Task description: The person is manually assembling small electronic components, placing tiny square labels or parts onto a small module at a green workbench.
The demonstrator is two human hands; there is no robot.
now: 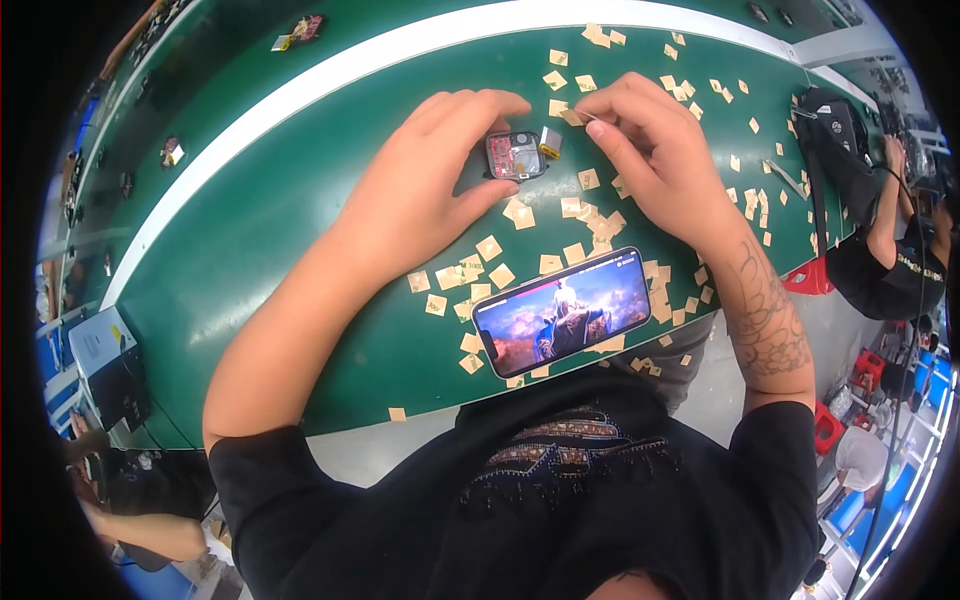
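Note:
My left hand (430, 165) curls round a small rounded black case (490, 160), the thumb at its near edge and other fingers by its far edge. A red circuit board (503, 153) shows inside the case. Against the case's right side a small silver and yellow battery (550, 143) sticks up. To the right, my right hand (655, 140) pinches a small tan square sticker (573, 117) between thumb and forefinger, a little above the battery. Many more tan square stickers (588, 179) lie scattered around both hands.
A phone (565, 312) playing a video lies near the table's front edge, on some stickers. Tweezers (788, 178) and a black bag (835, 125) are at the right. A grey and black box (105, 365) stands far left. Beyond a white strip (360, 85) lie other circuit boards (303, 30).

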